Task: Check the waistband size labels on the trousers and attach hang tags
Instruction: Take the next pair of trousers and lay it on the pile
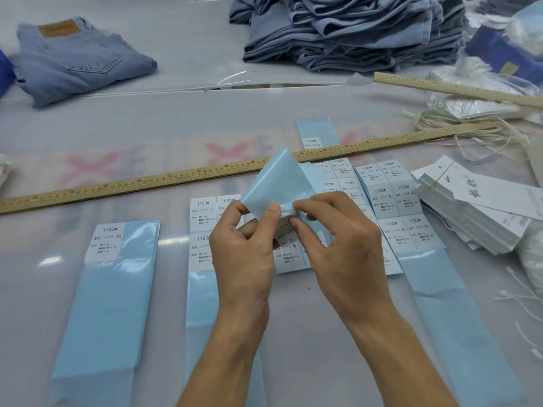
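While peeling an M sticker (289, 248) off its blue backing strip (274, 180), left hand (244, 248) and right hand (343, 242) both pinching it above the table. Hang tags (482, 212) stacked right, unattached; trousers (346, 30) piled far behind, untagged. Early stage, seemingly.

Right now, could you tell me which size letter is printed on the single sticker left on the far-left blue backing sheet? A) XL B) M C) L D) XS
D: the one white sticker at the top of the far-left blue backing sheet reads 1103# with XS beside it; the XL stickers lie well to the right, near the stack of hang tags.
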Action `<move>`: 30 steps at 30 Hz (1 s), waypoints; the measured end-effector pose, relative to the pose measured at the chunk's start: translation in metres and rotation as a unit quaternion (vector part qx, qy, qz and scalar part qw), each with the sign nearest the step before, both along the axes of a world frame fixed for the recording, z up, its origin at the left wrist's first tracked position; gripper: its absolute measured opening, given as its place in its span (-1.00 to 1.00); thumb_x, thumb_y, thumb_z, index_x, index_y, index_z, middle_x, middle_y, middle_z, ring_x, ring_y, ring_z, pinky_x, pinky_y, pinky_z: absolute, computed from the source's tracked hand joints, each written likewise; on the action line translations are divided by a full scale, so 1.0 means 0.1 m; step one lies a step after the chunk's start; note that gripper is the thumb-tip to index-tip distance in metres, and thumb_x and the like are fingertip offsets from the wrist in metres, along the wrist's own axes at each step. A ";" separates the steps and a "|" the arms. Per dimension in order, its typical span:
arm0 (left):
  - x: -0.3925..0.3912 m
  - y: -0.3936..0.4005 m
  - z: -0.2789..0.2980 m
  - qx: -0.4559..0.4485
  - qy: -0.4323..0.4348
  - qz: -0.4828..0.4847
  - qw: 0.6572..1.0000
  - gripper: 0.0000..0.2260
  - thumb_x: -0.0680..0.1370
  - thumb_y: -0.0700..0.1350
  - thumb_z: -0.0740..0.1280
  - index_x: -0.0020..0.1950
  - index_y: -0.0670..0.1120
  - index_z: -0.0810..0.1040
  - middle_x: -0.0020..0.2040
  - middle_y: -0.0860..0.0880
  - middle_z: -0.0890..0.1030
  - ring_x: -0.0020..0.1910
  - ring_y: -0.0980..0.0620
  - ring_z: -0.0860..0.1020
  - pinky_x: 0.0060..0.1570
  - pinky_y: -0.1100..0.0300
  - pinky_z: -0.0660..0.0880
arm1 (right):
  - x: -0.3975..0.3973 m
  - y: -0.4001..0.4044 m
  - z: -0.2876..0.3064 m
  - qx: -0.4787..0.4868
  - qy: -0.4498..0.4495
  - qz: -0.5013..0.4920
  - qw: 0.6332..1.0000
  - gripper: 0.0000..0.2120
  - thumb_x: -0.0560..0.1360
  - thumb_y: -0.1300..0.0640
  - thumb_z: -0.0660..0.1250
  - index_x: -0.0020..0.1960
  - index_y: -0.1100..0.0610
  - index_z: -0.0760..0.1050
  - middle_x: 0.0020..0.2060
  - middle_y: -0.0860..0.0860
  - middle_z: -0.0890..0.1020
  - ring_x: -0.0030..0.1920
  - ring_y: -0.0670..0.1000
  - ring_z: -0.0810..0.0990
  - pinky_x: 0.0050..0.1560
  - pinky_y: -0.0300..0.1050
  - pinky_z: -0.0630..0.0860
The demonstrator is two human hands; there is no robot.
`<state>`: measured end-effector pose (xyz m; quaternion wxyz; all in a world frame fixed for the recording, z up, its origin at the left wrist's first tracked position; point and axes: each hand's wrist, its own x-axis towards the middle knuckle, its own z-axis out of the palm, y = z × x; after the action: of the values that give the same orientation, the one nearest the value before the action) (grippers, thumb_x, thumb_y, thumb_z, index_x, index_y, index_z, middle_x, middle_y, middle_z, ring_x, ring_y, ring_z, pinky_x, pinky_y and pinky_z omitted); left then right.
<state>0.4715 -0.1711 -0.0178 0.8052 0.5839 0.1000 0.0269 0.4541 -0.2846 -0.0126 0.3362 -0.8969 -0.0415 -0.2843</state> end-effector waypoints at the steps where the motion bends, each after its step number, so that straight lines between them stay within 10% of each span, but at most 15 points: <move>1: 0.00 0.00 0.00 0.001 0.000 0.000 1.000 -0.91 0.59 -0.15 0.43 0.08 -0.03 0.62 -0.17 -0.03 0.75 -0.14 0.03 0.73 0.02 0.01 0.68 | 0.00 0.00 0.00 -0.002 -0.008 -0.003 1.000 -0.85 0.49 0.28 0.51 0.05 0.20 0.67 -0.06 0.03 0.63 -0.05 0.04 0.63 -0.04 -0.05 0.58; 14: -0.01 0.00 0.00 0.023 -0.056 -0.033 0.998 -0.91 0.63 -0.20 0.37 0.11 -0.05 0.58 -0.08 0.03 0.75 -0.07 0.06 0.72 -0.08 0.27 0.61 | 0.00 0.00 0.01 0.032 0.015 -0.009 0.999 -0.83 0.50 0.27 0.51 0.08 0.17 0.67 -0.05 -0.01 0.65 -0.02 -0.02 0.63 0.01 -0.11 0.57; 30: -0.01 0.02 -0.02 0.047 -0.038 -0.038 0.997 -0.93 0.63 -0.18 0.36 0.08 -0.04 0.57 -0.10 0.04 0.75 -0.07 0.02 0.73 -0.01 0.09 0.66 | 0.01 0.00 -0.02 0.087 0.058 0.001 0.995 -0.81 0.47 0.26 0.53 -0.05 0.08 0.54 -0.15 -0.11 0.59 -0.08 -0.11 0.57 -0.04 -0.23 0.51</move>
<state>0.4709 -0.1691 -0.0200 0.7804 0.6231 0.0458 0.0231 0.4552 -0.2842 -0.0142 0.4152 -0.8791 0.0019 -0.2341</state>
